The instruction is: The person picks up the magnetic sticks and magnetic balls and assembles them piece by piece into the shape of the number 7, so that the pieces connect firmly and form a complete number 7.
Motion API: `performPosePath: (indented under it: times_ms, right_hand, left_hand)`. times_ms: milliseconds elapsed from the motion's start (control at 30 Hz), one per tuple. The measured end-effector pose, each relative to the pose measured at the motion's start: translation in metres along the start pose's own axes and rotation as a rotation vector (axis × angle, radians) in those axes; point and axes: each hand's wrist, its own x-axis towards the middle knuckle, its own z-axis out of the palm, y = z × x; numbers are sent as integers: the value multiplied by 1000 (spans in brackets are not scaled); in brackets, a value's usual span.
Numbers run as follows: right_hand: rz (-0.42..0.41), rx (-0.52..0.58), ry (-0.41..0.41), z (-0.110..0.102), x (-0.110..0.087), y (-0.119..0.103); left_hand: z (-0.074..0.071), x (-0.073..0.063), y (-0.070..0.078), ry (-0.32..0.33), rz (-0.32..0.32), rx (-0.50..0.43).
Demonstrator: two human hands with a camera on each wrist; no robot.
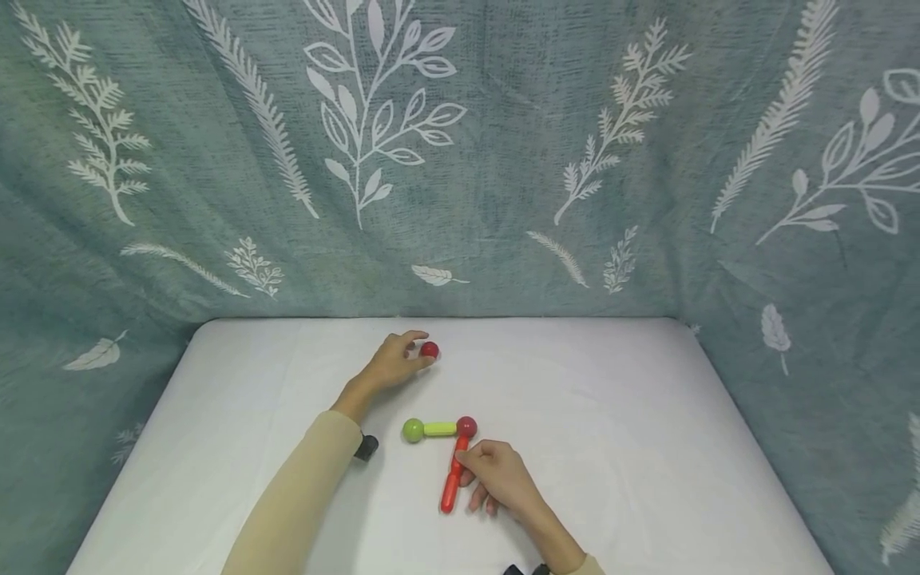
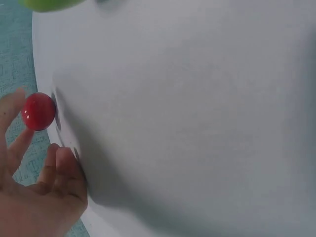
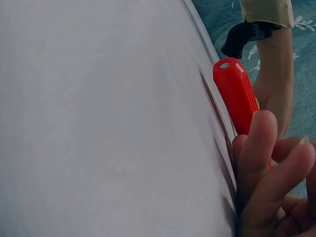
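Note:
Far out near the table's back edge, my left hand (image 1: 394, 361) pinches a red ball (image 1: 429, 350) between thumb and finger. The left wrist view shows the same glossy red ball (image 2: 38, 111) at the fingertips. Closer in, my right hand (image 1: 503, 477) pinches a red rod (image 1: 449, 493) around its upper part. A dark red ball (image 1: 466, 426) sits at the rod's far end, and a yellow-green rod (image 1: 440, 429) runs left from it to a green ball (image 1: 413, 430), forming a bent shape. In the right wrist view, the red rod (image 3: 236, 96) has ribbed sides and a holed end.
A white cloth (image 1: 611, 415) covers the table. Behind it hangs a green curtain (image 1: 503, 160) with white leaf prints. My left forearm (image 1: 302, 487) reaches across the table's left side, with a black wrist device (image 1: 366, 447) beside it.

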Motion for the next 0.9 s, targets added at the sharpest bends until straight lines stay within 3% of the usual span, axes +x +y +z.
performPosePath:
  times_ms: [333,467,667,900]
  right_hand:
    - [-2,18,0,1,-2,0]
    - [-10,18,-3,2,-1,0]
    - [-27,10,-7,2,-1,0]
    - [-20,-16,7,1,-1,-1]
  left_hand:
    - [5,6,-2,31,6,68]
    - [1,2,-2,47,19,89]
    - [-12,-21,5,32,118,75]
    - [-17,-66,12,35,105,8]
